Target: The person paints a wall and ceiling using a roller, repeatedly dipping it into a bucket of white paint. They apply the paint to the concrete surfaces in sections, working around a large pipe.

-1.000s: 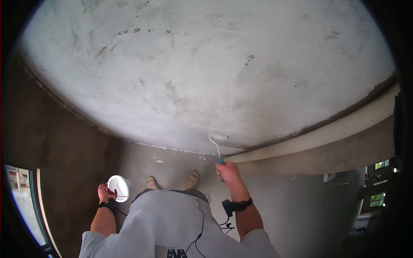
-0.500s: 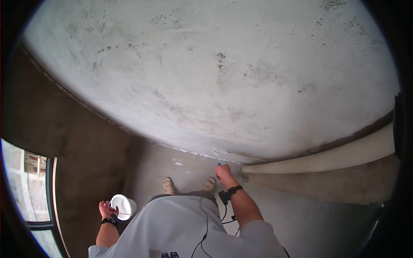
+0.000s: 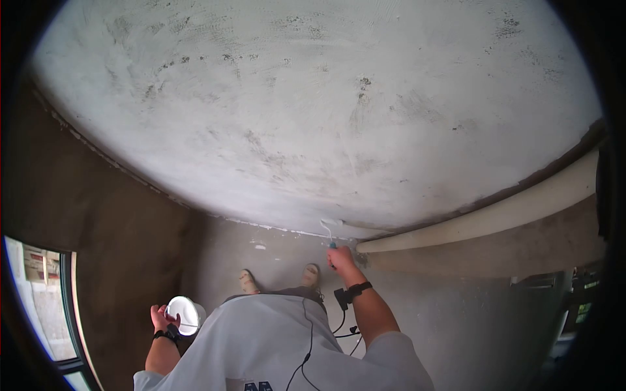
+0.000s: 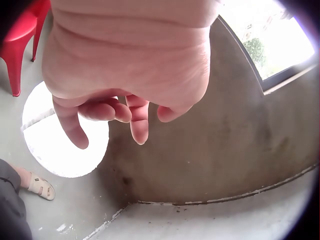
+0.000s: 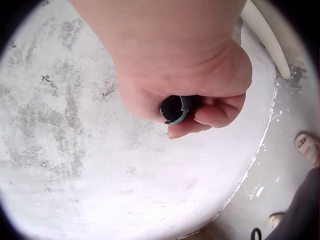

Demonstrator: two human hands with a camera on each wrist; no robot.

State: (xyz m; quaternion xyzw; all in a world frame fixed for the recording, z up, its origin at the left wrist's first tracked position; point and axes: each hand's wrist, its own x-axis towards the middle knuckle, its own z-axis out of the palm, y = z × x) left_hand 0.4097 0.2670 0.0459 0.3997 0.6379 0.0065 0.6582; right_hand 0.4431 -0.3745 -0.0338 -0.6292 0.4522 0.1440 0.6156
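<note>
My right hand (image 3: 342, 259) grips the blue handle of a paint roller (image 3: 332, 223), whose white sleeve lies at the low part of the whitened wall (image 3: 313, 143). In the right wrist view the hollow end of the roller's handle (image 5: 175, 110) pokes out of the curled fingers. Down at the left, my left hand (image 3: 161, 317) holds a white bucket (image 3: 189, 314) beside the body. The left wrist view has that bucket (image 4: 65, 155) beneath bent fingers, with its handle strip (image 4: 37, 120) running toward them; the hold itself is partly hidden.
A thick pale pipe (image 3: 495, 218) runs along the wall's right side. Bare brown wall (image 3: 117, 215) and a window (image 3: 49, 300) are on the left. A red stool (image 4: 17, 45) stands near the bucket. Cables hang from the right wrist over the grey floor (image 3: 261, 234).
The head view has shifted. The roller went down to the wall's bottom edge, then slightly back up the wall. Hand and bucket on the left stay together.
</note>
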